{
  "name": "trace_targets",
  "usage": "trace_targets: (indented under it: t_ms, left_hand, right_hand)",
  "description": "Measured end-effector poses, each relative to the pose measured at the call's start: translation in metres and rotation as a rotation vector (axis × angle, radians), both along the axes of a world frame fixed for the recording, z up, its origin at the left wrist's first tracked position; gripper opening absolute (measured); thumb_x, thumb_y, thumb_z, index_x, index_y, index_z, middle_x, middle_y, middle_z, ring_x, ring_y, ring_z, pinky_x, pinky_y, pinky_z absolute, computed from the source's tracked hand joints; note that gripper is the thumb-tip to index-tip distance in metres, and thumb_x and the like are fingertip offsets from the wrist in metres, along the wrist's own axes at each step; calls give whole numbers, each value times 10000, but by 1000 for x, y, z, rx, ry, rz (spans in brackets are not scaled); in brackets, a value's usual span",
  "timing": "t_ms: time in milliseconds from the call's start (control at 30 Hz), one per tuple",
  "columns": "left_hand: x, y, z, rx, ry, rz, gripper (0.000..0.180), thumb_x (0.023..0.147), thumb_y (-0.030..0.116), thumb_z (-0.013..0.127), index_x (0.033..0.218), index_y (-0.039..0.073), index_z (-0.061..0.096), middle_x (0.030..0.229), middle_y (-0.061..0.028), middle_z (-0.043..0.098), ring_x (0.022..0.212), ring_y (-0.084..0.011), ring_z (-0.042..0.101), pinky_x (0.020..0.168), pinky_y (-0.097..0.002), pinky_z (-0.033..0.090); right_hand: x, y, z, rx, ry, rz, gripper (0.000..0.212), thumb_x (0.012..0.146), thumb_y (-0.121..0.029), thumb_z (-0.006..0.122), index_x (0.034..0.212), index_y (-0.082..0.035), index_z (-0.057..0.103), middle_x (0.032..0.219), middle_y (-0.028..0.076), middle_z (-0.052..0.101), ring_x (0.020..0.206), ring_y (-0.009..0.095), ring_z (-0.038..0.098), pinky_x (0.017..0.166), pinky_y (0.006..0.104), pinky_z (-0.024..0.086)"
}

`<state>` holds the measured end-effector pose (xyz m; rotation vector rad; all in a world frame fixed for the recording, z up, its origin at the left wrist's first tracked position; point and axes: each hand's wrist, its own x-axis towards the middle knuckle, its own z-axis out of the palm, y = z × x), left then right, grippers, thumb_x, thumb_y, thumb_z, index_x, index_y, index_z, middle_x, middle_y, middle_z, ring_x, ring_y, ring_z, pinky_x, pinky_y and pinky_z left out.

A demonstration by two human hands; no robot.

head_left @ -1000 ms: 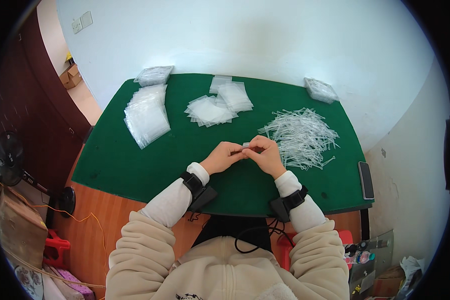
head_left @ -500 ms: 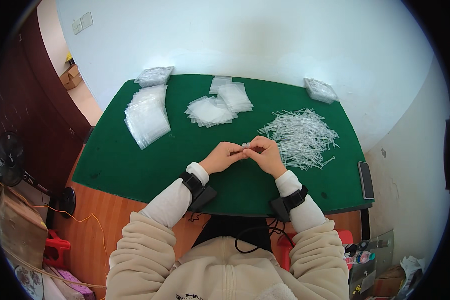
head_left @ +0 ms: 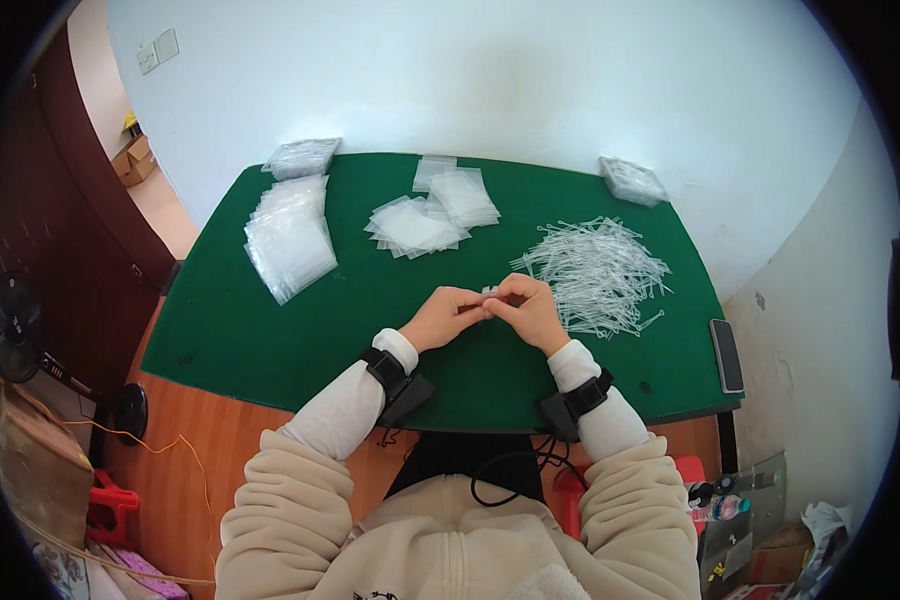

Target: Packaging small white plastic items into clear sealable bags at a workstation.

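Bare left hand and bare right hand pinch a small, pale, thin piece between closed fingertips, over the green-topped table. If this pinch loosens, the piece may slip down.

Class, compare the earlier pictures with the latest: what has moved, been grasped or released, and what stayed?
Only the view has shifted, setting the green table slightly further left in the picture. Nothing was taken up or released: the left hand and right hand still meet at a small pale piece. The loose clear pile, plastic bags and phone lie unchanged.
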<state>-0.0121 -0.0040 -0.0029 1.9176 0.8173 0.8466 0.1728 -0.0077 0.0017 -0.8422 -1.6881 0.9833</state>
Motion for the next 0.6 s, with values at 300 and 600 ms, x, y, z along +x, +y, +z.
trace_targets:
  t_ms: [300,600]
  left_hand:
    - [1,2,-7,0,-30,-1,182,869,147,569,961,6,637,796,-40,636,728,-78,537,675,-237,431]
    - [-4,5,-4,-60,-188,-141,194,884,136,539,975,-8,630,854,-42,641,775,-95,579,726,-238,457]
  right_hand:
    - [-2,4,-8,-61,98,0,82,735,-10,680,771,2,607,776,30,592,690,108,614,641,217,495]
    - [-7,-2,7,-126,48,-5,86,758,-43,671,765,8,602,746,52,608,673,106,607,602,217,481]
